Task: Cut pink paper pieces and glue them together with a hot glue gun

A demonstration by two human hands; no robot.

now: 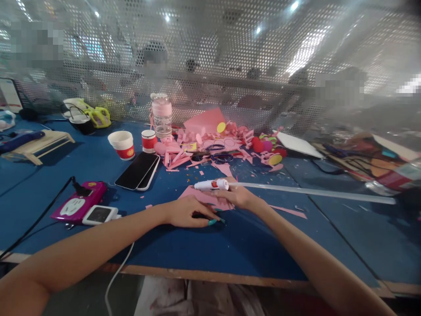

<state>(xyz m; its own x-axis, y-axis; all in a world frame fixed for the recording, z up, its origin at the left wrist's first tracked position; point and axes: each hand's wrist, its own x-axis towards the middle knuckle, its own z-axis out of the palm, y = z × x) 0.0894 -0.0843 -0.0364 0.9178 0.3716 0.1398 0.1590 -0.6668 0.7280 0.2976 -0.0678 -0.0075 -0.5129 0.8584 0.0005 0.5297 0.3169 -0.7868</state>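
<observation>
Your right hand point(241, 196) was closed around a white glue gun point(211, 184), its clear stick point(315, 192) running off to the right. Your left hand point(187, 211) lay flat, fingers extended, pressing on a pink paper piece point(205, 196) on the blue table point(250, 245), touching your right hand. Two stacked phones point(138, 171) lay further left; pink scraps point(210, 145) were heaped on the far side.

Two phones point(138, 171) are lying stacked on the blue table point(256, 245), with two paper cups point(122, 145) standing just behind them. A pink bottle point(162, 117) is standing beside pink scraps point(210, 145). A magenta power strip point(79, 202) is sitting near the left.
</observation>
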